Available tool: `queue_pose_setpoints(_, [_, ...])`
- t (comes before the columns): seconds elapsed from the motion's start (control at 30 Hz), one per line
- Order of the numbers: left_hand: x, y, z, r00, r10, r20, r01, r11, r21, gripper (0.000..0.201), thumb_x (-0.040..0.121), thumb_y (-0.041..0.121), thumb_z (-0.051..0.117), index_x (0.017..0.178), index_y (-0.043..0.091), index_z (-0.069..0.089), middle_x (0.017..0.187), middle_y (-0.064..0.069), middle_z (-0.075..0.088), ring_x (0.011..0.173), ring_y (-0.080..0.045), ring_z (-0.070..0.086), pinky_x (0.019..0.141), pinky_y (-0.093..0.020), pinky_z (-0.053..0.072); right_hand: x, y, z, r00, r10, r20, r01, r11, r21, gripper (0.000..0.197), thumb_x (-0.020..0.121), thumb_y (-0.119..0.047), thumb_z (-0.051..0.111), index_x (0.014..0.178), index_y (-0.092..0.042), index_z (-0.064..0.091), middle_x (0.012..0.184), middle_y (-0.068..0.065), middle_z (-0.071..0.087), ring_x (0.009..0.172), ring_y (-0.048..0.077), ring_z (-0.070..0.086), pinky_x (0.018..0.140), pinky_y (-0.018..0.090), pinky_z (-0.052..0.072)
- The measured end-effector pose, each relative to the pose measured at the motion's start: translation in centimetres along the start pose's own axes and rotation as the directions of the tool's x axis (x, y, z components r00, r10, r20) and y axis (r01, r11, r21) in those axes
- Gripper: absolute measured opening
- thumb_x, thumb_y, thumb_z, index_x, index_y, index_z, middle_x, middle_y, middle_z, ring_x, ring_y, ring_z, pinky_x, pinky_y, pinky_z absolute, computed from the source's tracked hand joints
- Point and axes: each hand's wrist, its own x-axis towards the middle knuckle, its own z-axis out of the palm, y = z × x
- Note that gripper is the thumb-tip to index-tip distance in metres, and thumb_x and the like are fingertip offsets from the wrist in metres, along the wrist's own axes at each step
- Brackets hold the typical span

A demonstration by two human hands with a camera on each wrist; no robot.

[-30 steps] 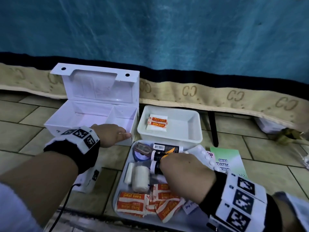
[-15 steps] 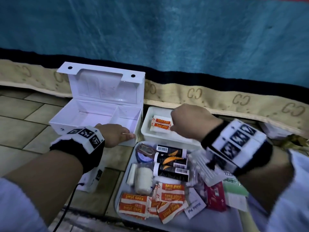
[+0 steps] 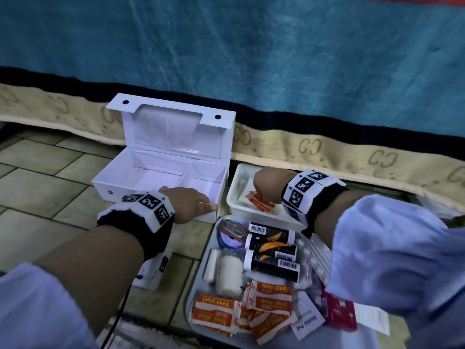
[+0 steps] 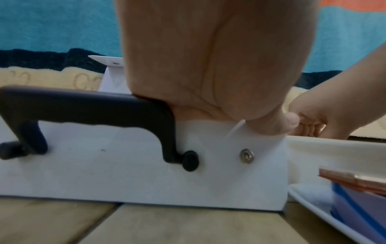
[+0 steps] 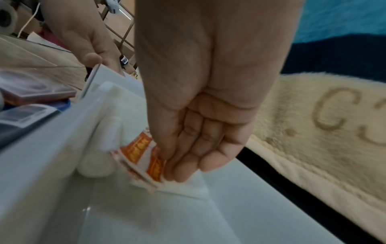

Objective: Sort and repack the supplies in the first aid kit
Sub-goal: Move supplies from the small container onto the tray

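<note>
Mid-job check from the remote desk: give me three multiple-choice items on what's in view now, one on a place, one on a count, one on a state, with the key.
1. Where is the right hand?
A. In the white tub
B. In the kit box
C. On the tray

2. How many black tubes lie on the tray?
A. One
B. Three
C. Five

3. What state is the kit box in?
A. Lid shut
B. Lid open, both compartments bare
C. Lid open, packed full

Key: 1 A, the hand's fingers hold orange plaster packets inside the tub. 2 B, three barcoded tubes lie side by side in the head view. 3 B, the lid stands up and nothing shows in either compartment, while the left hand grips the front wall.
</note>
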Motion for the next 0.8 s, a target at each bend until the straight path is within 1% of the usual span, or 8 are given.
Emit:
queue_pose_setpoints(0.07, [-0.1,0.0,0.0,1.0,-0.006,0.003,0.006,1.0,-0.003,0.054,0.094,0.061,0.018,0.122,0.03,0.051,0.129,0.002,0.052,0.121,-0.022,0.046,0.101,-0.048,0.029,-0.1,-0.1,-0.3,1.0,-0.001,-0.026,0.001,1.0,0.03,0.037,0.094,-0.012,0.046,0.058,-0.006,0.044,0.056,0.003,0.036,0.048,0.012,0.028,0.043,0.023,0.023])
queue_pose_setpoints(0.1, [-0.1,0.0,0.0,1.0,-0.006,0.003,0.006,1.0,-0.003,0.055,0.094,0.061,0.017,0.124,0.029,0.051,0.13,0.002,0.052,0.121,-0.022,0.046,0.102,-0.048,0.029,-0.3,-0.1,-0.6,1.0,0.005,-0.013,-0.004,0.999,0.051,0.037,0.094,-0.018,0.049,0.058,-0.007,0.046,0.055,0.001,0.035,0.047,0.013,0.029,0.043,0.023,0.022])
queue_pose_setpoints(0.2, [-0.3,0.2,-0.1,1.0,-0.005,0.004,0.005,1.0,0.007,0.056,0.094,0.06,0.017,0.125,0.028,0.05,0.131,0.001,0.051,0.122,-0.022,0.046,0.103,-0.048,0.028,-0.9,-0.3,-1.0,0.999,-0.011,0.045,0.007,0.997,0.072,0.033,0.087,-0.033,0.062,0.073,-0.003,0.061,0.056,0.0,0.04,0.048,0.012,0.034,0.043,0.023,0.026])
queue_pose_setpoints(0.3, [-0.4,0.2,-0.2,1.0,-0.004,0.005,0.004,1.0,0.008,0.056,0.094,0.06,0.017,0.124,0.027,0.05,0.131,0.0,0.051,0.123,-0.023,0.045,0.102,-0.047,0.028,-1.0,-0.7,-0.6,1.0,-0.005,0.027,0.005,0.999,0.035,0.041,0.085,-0.025,0.062,0.054,-0.007,0.043,0.055,0.002,0.038,0.047,0.014,0.033,0.045,0.023,0.027])
queue_pose_setpoints(0.4, [-0.4,0.3,-0.2,1.0,-0.001,0.001,0.001,1.0,0.004,0.056,0.094,0.06,0.017,0.122,0.026,0.051,0.13,-0.001,0.051,0.121,-0.023,0.046,0.102,-0.047,0.028,-1.1,-0.9,-0.4,1.0,0.001,-0.025,0.0,0.998,0.068,0.046,0.091,-0.018,0.052,0.05,-0.011,0.032,0.052,0.003,0.032,0.046,0.015,0.027,0.045,0.024,0.022])
queue_pose_setpoints(0.57, [-0.4,0.2,-0.1,1.0,0.0,0.001,0.0,1.0,0.004,0.056,0.094,0.06,0.017,0.123,0.027,0.051,0.13,0.0,0.051,0.122,-0.023,0.046,0.103,-0.048,0.028,-0.8,-0.4,-0.3,1.0,-0.006,-0.001,0.006,0.996,0.087,0.049,0.091,-0.011,0.053,0.047,-0.011,0.031,0.048,0.003,0.03,0.043,0.014,0.025,0.043,0.023,0.021])
queue_pose_setpoints(0.67, [-0.2,0.1,0.0,1.0,0.006,-0.004,-0.006,1.0,0.011,0.056,0.094,0.061,0.017,0.123,0.028,0.051,0.129,0.001,0.052,0.122,-0.023,0.046,0.103,-0.049,0.028,-1.1,-0.3,-0.4,1.0,-0.008,0.027,0.005,0.994,0.106,0.045,0.09,-0.018,0.054,0.05,-0.012,0.036,0.051,0.002,0.035,0.046,0.013,0.031,0.044,0.023,0.024])
queue_pose_setpoints(0.8, [0.0,0.0,0.0,1.0,0.009,0.003,-0.009,1.0,0.011,0.056,0.094,0.06,0.017,0.124,0.027,0.051,0.13,0.001,0.052,0.122,-0.022,0.046,0.103,-0.048,0.029,-1.4,0.0,-0.8,0.997,0.067,-0.038,-0.062,0.99,0.13,0.042,0.092,-0.014,0.049,0.052,-0.01,0.035,0.053,0.002,0.032,0.045,0.015,0.028,0.042,0.023,0.022])
